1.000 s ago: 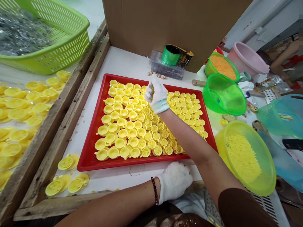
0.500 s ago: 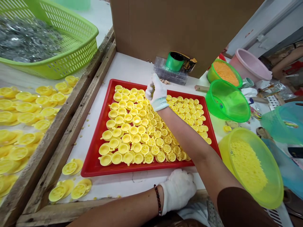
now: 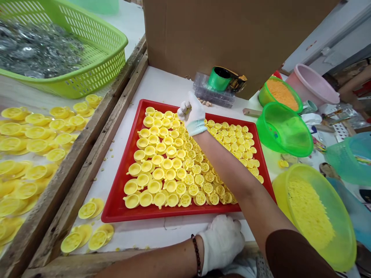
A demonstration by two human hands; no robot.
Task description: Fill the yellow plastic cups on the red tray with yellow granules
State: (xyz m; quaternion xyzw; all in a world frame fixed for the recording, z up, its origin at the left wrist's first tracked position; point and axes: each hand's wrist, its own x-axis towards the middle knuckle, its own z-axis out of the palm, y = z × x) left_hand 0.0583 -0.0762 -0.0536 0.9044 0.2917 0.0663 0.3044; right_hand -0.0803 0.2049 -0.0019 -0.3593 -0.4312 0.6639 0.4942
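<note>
My left hand [image 3: 223,243], in a white knitted glove with a dark beaded bracelet [image 3: 196,255] at the wrist, is positioned just beside the near edge of the tray. Its fingers are curled into a fist; I cannot tell whether it contains anything.

Left of this hand, three yellow plastic cup-and-saucer pieces [image 3: 71,242] lie on the white tabletop [image 3: 150,235]. To the right is a translucent yellow plastic bowl [image 3: 346,235] containing small yellow pieces [image 3: 311,212].

Directly ahead is the rectangular red plastic tray [image 3: 120,185], flat on the tabletop. It carries rows of small round yellow plastic cups [image 3: 158,174] with side handles. Cups toward the middle contain yellow pieces; several at the left show bare interiors.

My right hand [image 3: 193,116], also in a white glove, is located over the far part of the tray. Its fingers are bent inward with the thumb extended; I cannot tell what they hold.

At the right stands a translucent green plastic bowl [image 3: 285,131]. Beyond the tray, a green tape roll [image 3: 219,79] in a dispenser rests on a plastic-wrapped block [image 3: 213,96], before an upright brown cardboard panel [image 3: 232,34].
</note>
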